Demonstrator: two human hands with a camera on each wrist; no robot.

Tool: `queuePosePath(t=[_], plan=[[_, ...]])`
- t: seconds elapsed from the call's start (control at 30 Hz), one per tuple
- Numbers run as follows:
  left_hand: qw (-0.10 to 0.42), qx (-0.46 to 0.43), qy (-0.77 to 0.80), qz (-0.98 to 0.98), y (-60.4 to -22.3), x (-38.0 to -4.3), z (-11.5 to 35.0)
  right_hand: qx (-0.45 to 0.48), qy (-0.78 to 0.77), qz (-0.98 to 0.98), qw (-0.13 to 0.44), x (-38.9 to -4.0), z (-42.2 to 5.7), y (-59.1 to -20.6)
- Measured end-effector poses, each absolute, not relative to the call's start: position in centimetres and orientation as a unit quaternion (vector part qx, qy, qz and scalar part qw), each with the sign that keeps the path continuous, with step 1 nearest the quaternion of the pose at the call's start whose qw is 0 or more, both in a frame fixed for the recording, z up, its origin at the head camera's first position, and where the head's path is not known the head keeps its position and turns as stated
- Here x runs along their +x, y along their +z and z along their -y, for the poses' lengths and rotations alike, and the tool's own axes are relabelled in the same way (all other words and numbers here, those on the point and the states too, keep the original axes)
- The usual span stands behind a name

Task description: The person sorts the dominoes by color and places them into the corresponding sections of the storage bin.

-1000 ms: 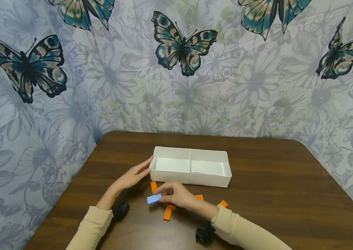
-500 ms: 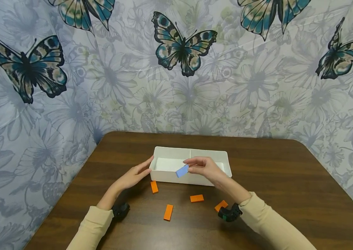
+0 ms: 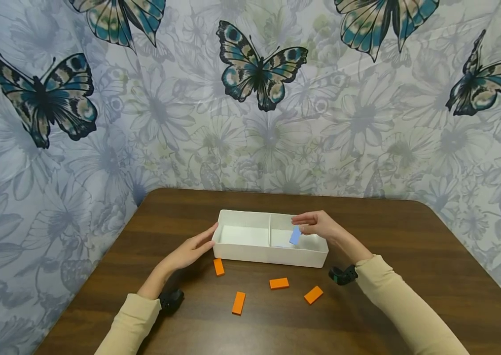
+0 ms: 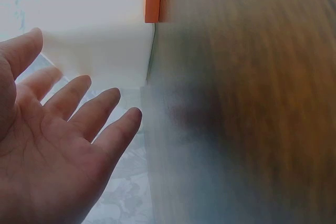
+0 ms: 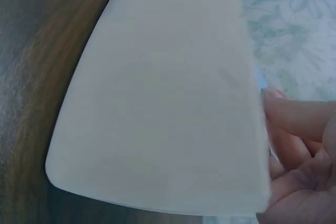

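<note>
A white box (image 3: 250, 251) with one divider stands toward the back of the table. Over its right compartment, my right hand (image 3: 319, 226) pinches a small blue block (image 3: 295, 235) between thumb and fingers. The block tilts down inside the rim in the head view; the box wall mostly hides it in the right wrist view. At the box's left end, my left hand (image 3: 193, 249) rests its fingertips against the wall, fingers spread and nearly straight in the left wrist view. A bit of blue (image 3: 279, 246) shows on the floor of the right compartment.
Several orange blocks lie on the brown table (image 3: 366, 231) in front of the box: one (image 3: 219, 267) close to its left front corner, another (image 3: 239, 303) nearer the person, a third (image 3: 279, 283) in the middle, and one (image 3: 313, 295) at right. A butterfly-print cloth hangs behind.
My right hand has carried the blue block from among the orange blocks, up and rightward, to over the right compartment. The left hand stays at the box's end.
</note>
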State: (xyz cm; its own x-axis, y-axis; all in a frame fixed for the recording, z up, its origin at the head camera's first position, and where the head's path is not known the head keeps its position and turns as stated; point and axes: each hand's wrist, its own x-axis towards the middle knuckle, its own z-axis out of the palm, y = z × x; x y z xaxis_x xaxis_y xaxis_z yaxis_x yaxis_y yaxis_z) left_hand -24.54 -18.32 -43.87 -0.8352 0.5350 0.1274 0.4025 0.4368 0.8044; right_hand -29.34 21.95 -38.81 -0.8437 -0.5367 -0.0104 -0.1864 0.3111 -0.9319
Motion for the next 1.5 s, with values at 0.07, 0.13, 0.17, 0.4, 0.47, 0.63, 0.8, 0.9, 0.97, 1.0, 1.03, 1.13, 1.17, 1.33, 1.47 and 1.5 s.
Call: queuePosePath(t=[0.07,0.13,0.17,0.4,0.47,0.63,0.8,0.9,0.97,1.0,1.03,1.13,1.17,1.33,1.47,1.5], plan=[[0.07,0.277,0.454,-0.844,-43.8,-24.6,18.3,-0.245,-0.515,-0.804,0.166,-29.4,-21.6,-38.9],[0.066,0.277,0.454,-0.844,-43.8,-24.6,18.4,-0.262,-0.486,-0.817,0.169,-29.6,-21.3,-39.0],[0.066,0.277,0.455,-0.844,-43.8,-24.7,18.4,-0.269,-0.47,-0.824,0.168,-29.7,-21.2,-39.0],[0.072,0.282,0.456,-0.841,-43.6,-24.9,18.2,-0.325,-0.397,-0.847,0.143,-31.0,-21.1,-40.8],[0.071,0.282,0.459,-0.839,-43.5,-24.8,18.2,-0.314,-0.387,-0.855,0.144,-30.9,-20.7,-41.1],[0.071,0.284,0.459,-0.839,-43.5,-24.8,18.3,-0.261,-0.386,-0.868,0.169,-29.5,-19.2,-40.9],[0.073,0.28,0.453,-0.844,-43.7,-24.7,18.2,-0.213,-0.419,-0.864,0.183,-28.9,-18.9,-41.0],[0.074,0.278,0.454,-0.843,-43.7,-24.7,18.2,-0.198,-0.425,-0.864,0.18,-29.0,-18.9,-41.1],[0.076,0.279,0.455,-0.842,-43.8,-24.7,18.2,-0.188,-0.428,-0.867,0.174,-29.0,-18.9,-41.2],[0.077,0.279,0.455,-0.842,-43.8,-24.6,18.1,-0.183,-0.43,-0.868,0.168,-28.9,-18.9,-41.3],[0.08,0.278,0.456,-0.842,-43.9,-24.6,18.1,-0.176,-0.432,-0.869,0.163,-28.9,-18.9,-41.4],[0.081,0.28,0.455,-0.842,-44.0,-24.6,18.1,-0.162,-0.433,-0.876,0.139,-28.8,-18.9,-41.7],[0.082,0.279,0.455,-0.842,-44.0,-24.5,18.1,-0.158,-0.432,-0.878,0.133,-28.8,-18.9,-41.8],[0.08,0.279,0.455,-0.842,-43.9,-24.4,18.0,-0.135,-0.43,-0.883,0.132,-28.7,-18.7,-41.9],[0.081,0.279,0.453,-0.843,-43.9,-24.3,18.0,-0.118,-0.44,-0.878,0.147,-28.5,-18.5,-41.7],[0.082,0.278,0.453,-0.843,-43.9,-24.3,18.0,-0.115,-0.442,-0.877,0.149,-28.5,-18.5,-41.6]])
